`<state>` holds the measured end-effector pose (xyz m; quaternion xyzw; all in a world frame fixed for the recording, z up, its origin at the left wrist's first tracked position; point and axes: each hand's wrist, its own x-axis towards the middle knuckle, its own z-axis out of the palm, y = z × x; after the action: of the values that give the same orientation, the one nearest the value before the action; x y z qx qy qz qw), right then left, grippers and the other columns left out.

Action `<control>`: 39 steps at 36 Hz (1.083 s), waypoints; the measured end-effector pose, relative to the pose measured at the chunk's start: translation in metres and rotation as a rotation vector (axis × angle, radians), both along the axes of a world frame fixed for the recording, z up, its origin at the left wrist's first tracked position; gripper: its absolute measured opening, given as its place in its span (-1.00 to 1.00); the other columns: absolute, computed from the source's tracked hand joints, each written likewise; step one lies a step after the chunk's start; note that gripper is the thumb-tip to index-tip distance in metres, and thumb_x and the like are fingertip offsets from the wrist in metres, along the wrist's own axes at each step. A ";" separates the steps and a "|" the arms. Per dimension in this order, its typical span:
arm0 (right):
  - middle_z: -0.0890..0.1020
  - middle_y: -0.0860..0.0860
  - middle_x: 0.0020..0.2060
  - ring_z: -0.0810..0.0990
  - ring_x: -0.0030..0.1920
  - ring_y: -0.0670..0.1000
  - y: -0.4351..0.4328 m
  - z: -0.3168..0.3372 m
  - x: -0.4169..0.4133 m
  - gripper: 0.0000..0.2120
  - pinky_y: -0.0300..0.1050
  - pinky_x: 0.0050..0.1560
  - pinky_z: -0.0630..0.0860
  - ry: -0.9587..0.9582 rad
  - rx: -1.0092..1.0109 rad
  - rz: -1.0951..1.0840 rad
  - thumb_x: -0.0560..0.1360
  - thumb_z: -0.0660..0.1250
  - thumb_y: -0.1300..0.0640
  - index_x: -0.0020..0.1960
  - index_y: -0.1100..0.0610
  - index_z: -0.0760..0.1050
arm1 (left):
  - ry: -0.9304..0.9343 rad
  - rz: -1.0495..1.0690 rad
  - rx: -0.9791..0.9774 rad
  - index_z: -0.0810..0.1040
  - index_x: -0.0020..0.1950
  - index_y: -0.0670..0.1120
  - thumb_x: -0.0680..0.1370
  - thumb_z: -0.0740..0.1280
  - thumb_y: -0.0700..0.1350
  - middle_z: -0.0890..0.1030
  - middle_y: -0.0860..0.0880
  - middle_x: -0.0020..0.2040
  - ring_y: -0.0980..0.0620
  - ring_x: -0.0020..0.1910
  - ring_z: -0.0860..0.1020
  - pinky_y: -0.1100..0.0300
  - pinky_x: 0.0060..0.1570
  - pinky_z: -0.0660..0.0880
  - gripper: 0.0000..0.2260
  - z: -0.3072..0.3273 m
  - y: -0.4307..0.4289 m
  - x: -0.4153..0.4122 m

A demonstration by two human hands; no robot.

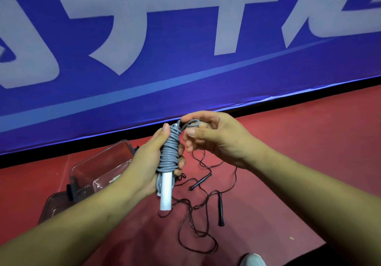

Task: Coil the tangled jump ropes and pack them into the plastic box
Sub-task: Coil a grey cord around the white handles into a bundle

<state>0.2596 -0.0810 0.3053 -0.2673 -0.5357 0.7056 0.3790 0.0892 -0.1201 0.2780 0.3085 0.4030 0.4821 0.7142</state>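
The grey jump rope [169, 154] is gripped in the left hand [147, 162], whose fingers and thumb are curled round the turns wound about its white handle [166, 191]. The end loop [193, 121] of the cord, at the top of the bundle, is pinched between thumb and forefinger of the right hand [216, 140]; the other fingers are loosely spread.

The step in hand is judged to be the tucking-off of the free end. It would be done well if the loop were passed under a tight upper turn and drawn snug with the left grip firm, so that no coil is let slip down the handle.

The bundle is held above the floor, in front of the body. Its long axis is nearly upright, leaned slightly, with the bare handle end pointed down and the looped end pointed up toward the blue banner [185, 70].

Just beyond the left wrist the clear plastic box [97, 169] is seen open on the red floor [299, 152], with what seems to be its lid [52, 206] nearer. A black jump rope [220, 210] lies to the right, its cord tangled and not yet coiled.
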 end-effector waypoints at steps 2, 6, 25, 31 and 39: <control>0.62 0.17 -0.29 0.62 -0.34 0.08 0.001 -0.001 0.001 -0.77 -0.12 -0.19 0.61 -0.009 0.007 0.013 0.56 0.24 0.42 0.20 0.41 0.44 | -0.011 -0.028 -0.016 0.41 0.24 -0.08 0.51 0.26 0.16 0.47 -0.14 -0.25 -0.08 -0.46 0.48 0.19 -0.51 0.47 -0.58 -0.001 0.001 -0.002; 0.58 0.16 -0.30 0.59 -0.36 0.06 0.004 -0.005 0.001 -0.82 -0.13 -0.24 0.59 -0.116 0.060 -0.086 0.61 0.21 0.34 0.14 0.42 0.48 | -0.030 -0.076 -0.027 0.41 0.29 -0.04 0.54 0.23 0.10 0.49 -0.12 -0.24 -0.09 -0.43 0.48 0.15 -0.44 0.47 -0.62 -0.003 0.001 -0.001; 0.67 0.07 -0.26 0.46 -0.25 -0.07 0.009 -0.004 -0.009 -0.64 -0.27 -0.21 0.51 0.283 -0.421 -0.178 0.60 0.21 0.28 0.31 0.48 0.38 | -0.050 0.053 -0.041 0.48 0.04 0.01 0.47 0.33 0.23 0.42 -0.03 -0.34 0.02 -0.58 0.38 0.29 -0.60 0.37 -0.66 0.001 0.008 0.003; 0.61 0.04 -0.28 0.36 -0.34 -0.07 0.006 0.000 -0.015 -0.81 -0.19 -0.21 0.39 0.251 -0.384 -0.124 0.56 0.28 0.23 0.14 0.15 0.59 | -0.074 0.033 -0.050 0.60 0.15 0.03 0.48 0.29 0.19 0.40 -0.04 -0.35 0.00 -0.57 0.37 0.29 -0.60 0.34 -0.65 0.003 0.008 0.003; 0.66 0.11 -0.19 0.50 -0.28 0.00 0.009 0.002 -0.010 -0.85 -0.22 -0.25 0.47 -0.218 0.048 -0.144 0.53 0.35 0.34 0.05 0.25 0.64 | -0.113 -0.027 -0.062 0.52 0.03 -0.03 0.54 0.23 0.16 0.40 -0.06 -0.35 -0.02 -0.58 0.38 0.28 -0.61 0.33 -0.72 0.003 0.004 0.001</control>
<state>0.2498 -0.0725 0.3070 -0.3710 -0.5697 0.6303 0.3748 0.0900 -0.1161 0.2810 0.2637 0.3726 0.4764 0.7515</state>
